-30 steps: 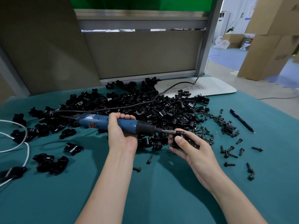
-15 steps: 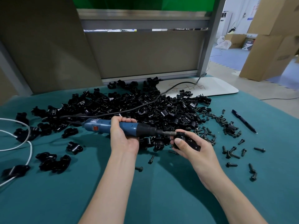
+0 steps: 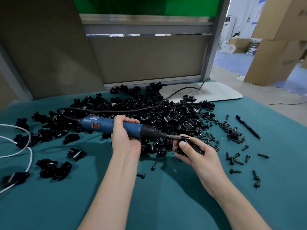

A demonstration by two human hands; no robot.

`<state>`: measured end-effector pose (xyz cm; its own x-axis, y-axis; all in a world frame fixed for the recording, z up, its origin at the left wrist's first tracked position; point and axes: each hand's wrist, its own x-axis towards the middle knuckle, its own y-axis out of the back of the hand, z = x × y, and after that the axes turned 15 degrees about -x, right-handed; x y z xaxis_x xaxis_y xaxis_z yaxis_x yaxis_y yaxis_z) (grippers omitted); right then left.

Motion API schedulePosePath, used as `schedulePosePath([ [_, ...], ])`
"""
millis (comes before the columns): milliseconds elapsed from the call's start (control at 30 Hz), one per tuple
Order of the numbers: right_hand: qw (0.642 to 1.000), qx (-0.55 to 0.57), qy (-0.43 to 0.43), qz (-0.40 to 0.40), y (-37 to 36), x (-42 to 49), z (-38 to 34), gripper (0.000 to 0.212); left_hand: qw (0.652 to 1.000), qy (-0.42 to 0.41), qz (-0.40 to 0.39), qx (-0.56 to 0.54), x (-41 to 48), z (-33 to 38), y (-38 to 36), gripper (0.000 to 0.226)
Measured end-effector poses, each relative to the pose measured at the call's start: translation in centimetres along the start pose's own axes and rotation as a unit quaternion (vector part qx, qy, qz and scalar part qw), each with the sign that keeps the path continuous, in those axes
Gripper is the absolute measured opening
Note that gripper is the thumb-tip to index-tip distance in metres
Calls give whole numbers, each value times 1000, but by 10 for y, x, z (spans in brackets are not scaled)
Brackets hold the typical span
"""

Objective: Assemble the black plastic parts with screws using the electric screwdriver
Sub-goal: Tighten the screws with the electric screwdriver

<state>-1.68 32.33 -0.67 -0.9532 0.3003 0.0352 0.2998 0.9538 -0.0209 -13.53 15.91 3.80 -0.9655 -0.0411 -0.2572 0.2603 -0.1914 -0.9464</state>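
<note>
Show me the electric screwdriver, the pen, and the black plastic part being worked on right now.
electric screwdriver (image 3: pixel 106 123): head view, blue body beside the red switch.
pen (image 3: pixel 247 126): head view, middle of its dark barrel.
black plastic part (image 3: pixel 194 147): head view, dark face showing between thumb and fingers.

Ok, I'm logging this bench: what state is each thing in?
Blue electric screwdriver: gripped by left hand, bit at the held part.
Small black plastic part: pinched in right hand.
Pile of black plastic parts: heaped on teal cloth.
Black screws: scattered loose.
</note>
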Motion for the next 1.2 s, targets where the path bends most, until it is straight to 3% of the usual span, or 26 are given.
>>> schedulePosePath([
  [300,996,82,-35,-8,-3,0,-4,29,999,-15,-35,32,-2,1,-5,19],
  [867,995,94,-34,-14,-2,0,-5,27,999,-9,-38,29,-6,0,-8,20],
  [1067,997,72,-26,-16,-1,0,-3,30,999,-8,-21,34,-7,1,-7,20],
  [1200,1000,-22,5,-1,0,-2,-3,39,997,-11,58,51,-5,1,-4,14],
])
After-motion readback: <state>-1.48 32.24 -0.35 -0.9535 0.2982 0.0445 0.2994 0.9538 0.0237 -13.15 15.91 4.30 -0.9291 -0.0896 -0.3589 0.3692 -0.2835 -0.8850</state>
